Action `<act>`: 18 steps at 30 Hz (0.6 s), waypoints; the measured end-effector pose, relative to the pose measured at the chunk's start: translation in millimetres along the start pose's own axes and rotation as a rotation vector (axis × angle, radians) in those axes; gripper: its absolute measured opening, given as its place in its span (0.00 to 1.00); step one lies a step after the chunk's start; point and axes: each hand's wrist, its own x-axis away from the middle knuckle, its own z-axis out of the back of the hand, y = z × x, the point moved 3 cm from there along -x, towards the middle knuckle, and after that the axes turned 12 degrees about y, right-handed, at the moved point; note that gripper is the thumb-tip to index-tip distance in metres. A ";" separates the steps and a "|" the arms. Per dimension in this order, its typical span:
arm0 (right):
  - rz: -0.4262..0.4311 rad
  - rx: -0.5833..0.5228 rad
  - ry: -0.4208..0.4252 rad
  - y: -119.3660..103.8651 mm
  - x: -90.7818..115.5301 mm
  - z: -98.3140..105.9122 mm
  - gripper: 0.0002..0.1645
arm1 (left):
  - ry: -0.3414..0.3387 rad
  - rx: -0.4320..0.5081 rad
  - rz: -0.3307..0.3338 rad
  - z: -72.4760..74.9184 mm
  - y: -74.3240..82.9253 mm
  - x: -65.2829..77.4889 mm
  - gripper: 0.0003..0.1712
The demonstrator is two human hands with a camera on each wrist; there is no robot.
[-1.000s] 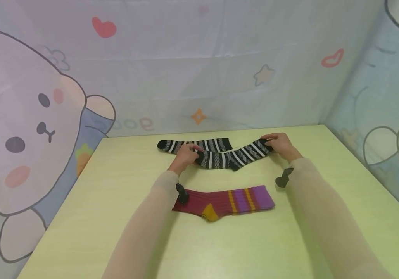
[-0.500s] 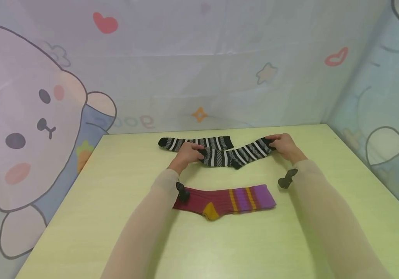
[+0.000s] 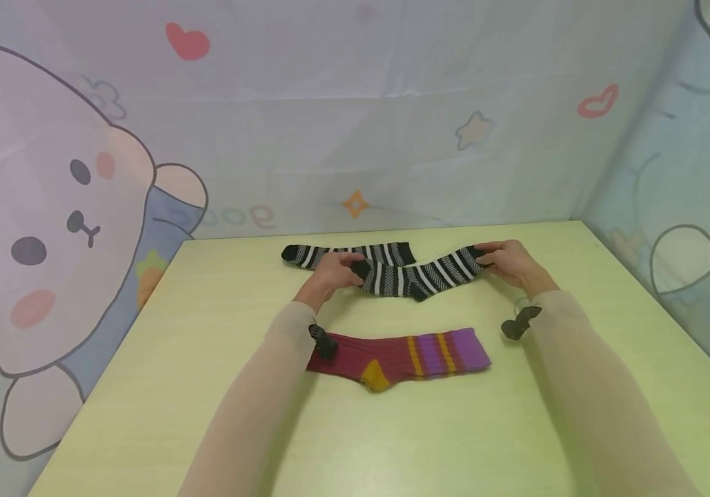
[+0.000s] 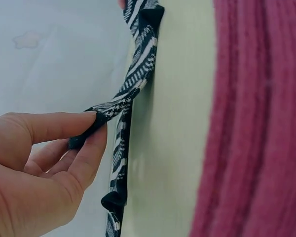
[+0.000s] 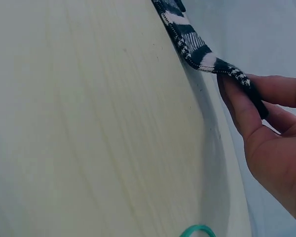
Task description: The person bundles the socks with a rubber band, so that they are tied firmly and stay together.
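Note:
A black-and-white striped sock stretches between both hands near the back of the table. My left hand pinches its black toe between thumb and fingers; in the left wrist view that toe end is lifted off the table. The black cuff is pinched by my right hand, and it too is raised in the right wrist view. Behind lies a second striped sock, partly covered by the left hand and the front sock. Nearer to me lies a maroon and purple sock pair with mustard heel and bands.
The pale yellow-green table ends at a cartoon-printed cloth backdrop, which also rises at both sides. Small black wrist cameras hang from the sleeves. The left one overlaps the maroon sock's toe in the head view.
Both hands keep their pinch on the striped sock. The right wrist has swung slightly to the right, and the left hand has shifted very little. The other socks lie as before.

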 end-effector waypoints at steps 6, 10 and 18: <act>0.002 -0.036 -0.020 -0.8 5.0 -3.0 0.33 | 0.001 0.060 0.042 5.3 -0.1 1.0 0.34; 0.008 -0.071 -0.041 -2.8 8.8 -5.8 0.33 | 0.001 0.044 0.042 8.2 -0.2 3.6 0.33; 0.029 -0.121 -0.057 -7.3 15.8 -10.1 0.33 | -0.026 0.072 0.026 17.6 2.2 8.6 0.32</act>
